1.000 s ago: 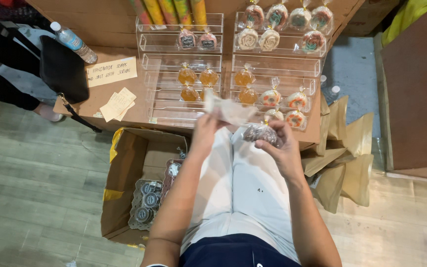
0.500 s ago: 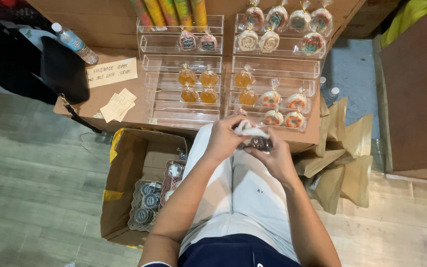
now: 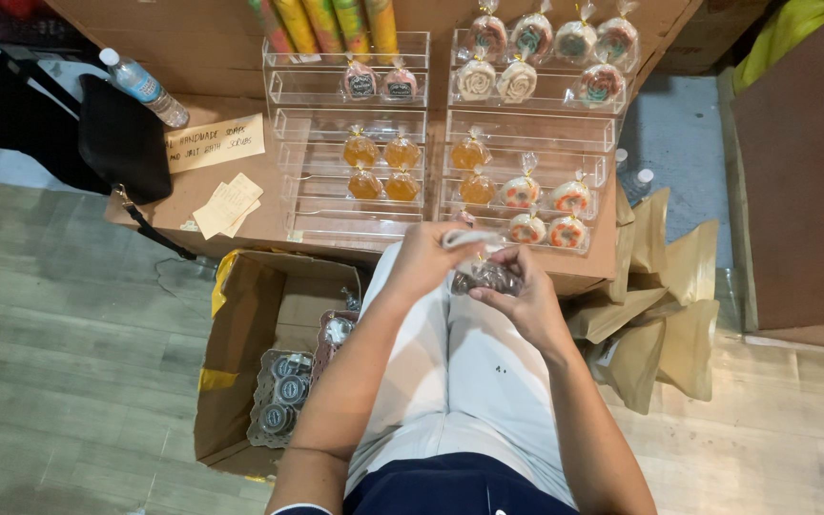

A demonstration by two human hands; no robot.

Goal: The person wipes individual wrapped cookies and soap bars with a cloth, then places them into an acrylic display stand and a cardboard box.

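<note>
Gripping a small wrapped bundle (image 3: 484, 277), left hand (image 3: 428, 259) and right hand (image 3: 517, 294) closed on it at cardboard-topped table's (image 3: 240, 153) front edge; wood-plank floor (image 3: 69, 381) below.

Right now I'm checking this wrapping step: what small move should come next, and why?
Probably cinch the bag's neck. The left hand pinches the gathered clear top, and the right hand cradles the dark round piece in the clear bag, which shows no gold tie like the wrapped rounds on the acrylic shelves.
</note>
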